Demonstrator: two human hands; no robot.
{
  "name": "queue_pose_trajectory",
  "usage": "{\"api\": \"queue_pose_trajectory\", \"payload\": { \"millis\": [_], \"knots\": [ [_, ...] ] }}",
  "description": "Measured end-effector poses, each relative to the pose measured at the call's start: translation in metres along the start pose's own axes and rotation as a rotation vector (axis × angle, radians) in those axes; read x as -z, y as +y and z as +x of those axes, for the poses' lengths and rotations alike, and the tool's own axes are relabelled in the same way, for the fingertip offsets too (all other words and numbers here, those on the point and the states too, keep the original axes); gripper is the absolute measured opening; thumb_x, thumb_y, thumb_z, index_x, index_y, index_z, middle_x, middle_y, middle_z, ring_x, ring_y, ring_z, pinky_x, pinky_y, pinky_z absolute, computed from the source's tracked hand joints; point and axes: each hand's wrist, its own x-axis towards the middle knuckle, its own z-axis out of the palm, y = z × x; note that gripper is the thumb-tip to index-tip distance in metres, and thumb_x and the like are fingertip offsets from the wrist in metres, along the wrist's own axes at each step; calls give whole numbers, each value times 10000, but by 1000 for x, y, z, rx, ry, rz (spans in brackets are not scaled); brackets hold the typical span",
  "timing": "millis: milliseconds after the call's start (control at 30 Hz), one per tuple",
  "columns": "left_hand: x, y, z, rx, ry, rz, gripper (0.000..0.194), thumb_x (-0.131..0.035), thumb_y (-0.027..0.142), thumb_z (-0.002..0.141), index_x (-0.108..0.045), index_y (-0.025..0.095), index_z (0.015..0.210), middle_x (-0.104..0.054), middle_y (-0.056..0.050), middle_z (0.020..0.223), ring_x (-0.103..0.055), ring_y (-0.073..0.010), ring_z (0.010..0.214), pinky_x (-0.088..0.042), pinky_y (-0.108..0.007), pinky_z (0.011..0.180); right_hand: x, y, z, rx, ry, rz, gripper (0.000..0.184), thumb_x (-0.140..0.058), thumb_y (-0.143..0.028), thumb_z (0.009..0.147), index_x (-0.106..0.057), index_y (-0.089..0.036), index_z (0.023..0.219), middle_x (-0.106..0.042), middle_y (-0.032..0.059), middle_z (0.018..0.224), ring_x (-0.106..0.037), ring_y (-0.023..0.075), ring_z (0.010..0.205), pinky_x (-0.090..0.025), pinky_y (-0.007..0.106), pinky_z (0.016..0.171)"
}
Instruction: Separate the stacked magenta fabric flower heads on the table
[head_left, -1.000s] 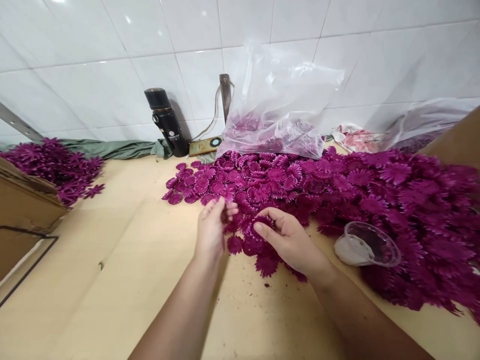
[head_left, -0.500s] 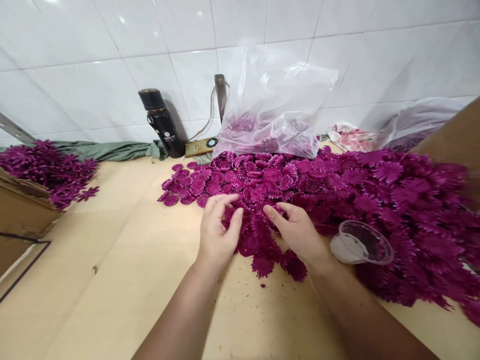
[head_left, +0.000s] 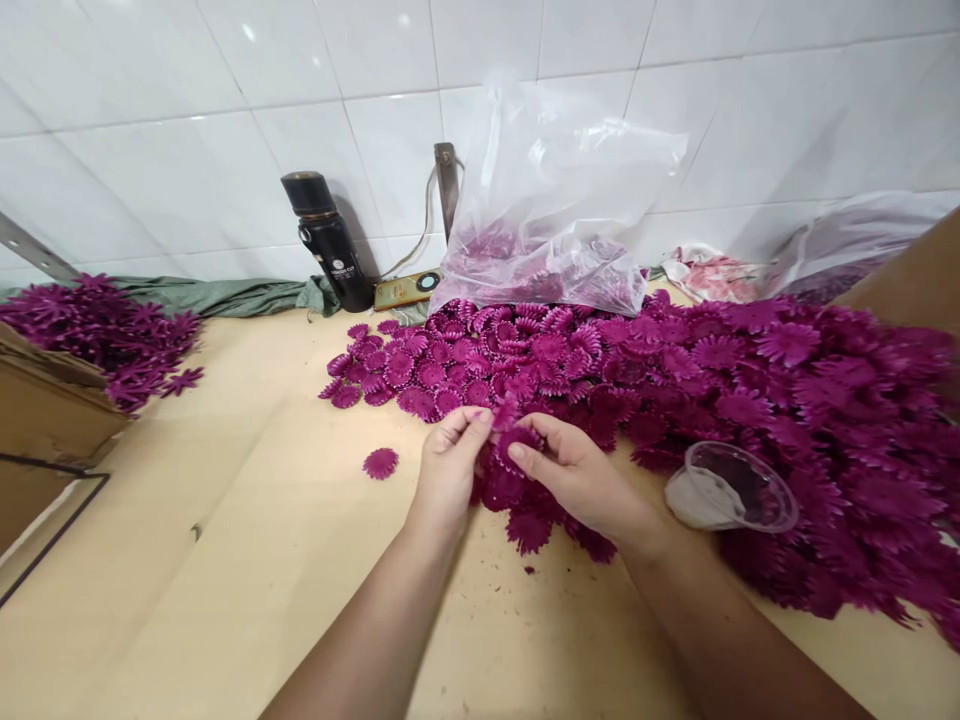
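My right hand (head_left: 574, 470) pinches a purple artificial flower layer (head_left: 519, 450), round with a toothed rim, between thumb and fingers. Thumb against forefinger, my left hand (head_left: 454, 460) is closed at the edge of another purple petal piece (head_left: 505, 410); how much of it is gripped is partly hidden. Both hands meet at the front of a large heap of purple flower layers (head_left: 551, 348). Left of my left hand, a single flower layer (head_left: 381, 463) lies flat on the pale tabletop (head_left: 285, 540).
A clear plastic cup (head_left: 731, 487) with whitish content leans on the heap by my right forearm. Behind stand a plastic bag (head_left: 555, 200), a black bottle (head_left: 330, 245) and a yellowish device (head_left: 405, 290). At left, more purple pieces (head_left: 120, 335) lie by a cardboard box (head_left: 56, 410).
My hands have come closer together, and the left fingers have closed from an open curl. A single flower layer now lies on the tabletop left of my left hand.
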Motion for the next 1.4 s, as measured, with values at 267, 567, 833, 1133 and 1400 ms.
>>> {"api": "queue_pose_trajectory", "payload": {
  "millis": [267, 567, 833, 1133, 1400],
  "knots": [
    [31, 16, 28, -158, 256, 144, 194, -681, 205, 617, -588, 158, 781, -563, 27, 680, -528, -88, 633, -420, -210, 601, 7, 4, 0, -69, 107, 54, 138, -567, -303, 755, -592, -171, 787, -577, 2, 708, -485, 109, 599, -409, 245, 573],
    [21, 8, 16, -364, 120, 511, 154, -593, 202, 718, -656, 184, 857, -587, -42, 878, -536, -135, 742, -457, -272, 671, 9, 11, 6, -23, 251, 29, 165, -599, -336, 689, -591, -174, 713, -621, 17, 692, -533, 140, 638, -440, 287, 643],
    [-2, -4, -5, -427, -184, 527, 215, -649, 231, 711, -683, 212, 923, -629, -44, 859, -579, -151, 770, -470, -302, 762, 12, 9, 7, -140, 309, -2, 451, -614, -598, 629, -442, -196, 521, -396, -59, 468, -324, 79, 444, -291, 238, 433],
    [-5, -8, -5, -240, -94, 291, 137, -674, 304, 683, -628, 178, 655, -590, 6, 651, -532, -119, 641, -440, -251, 644, 3, 6, 4, -1, 164, 7, 289, -541, -454, 765, -485, -194, 650, -434, -41, 599, -390, 98, 554, -351, 232, 520],
    [18, 5, 21, -83, 190, 60, 198, -673, 294, 645, -552, 168, 739, -563, 24, 663, -511, -88, 589, -407, -214, 571, 9, -1, 0, -24, 39, 28, 148, -562, -329, 764, -585, -183, 777, -542, -9, 664, -453, 105, 571, -391, 234, 533]
  ]
}}
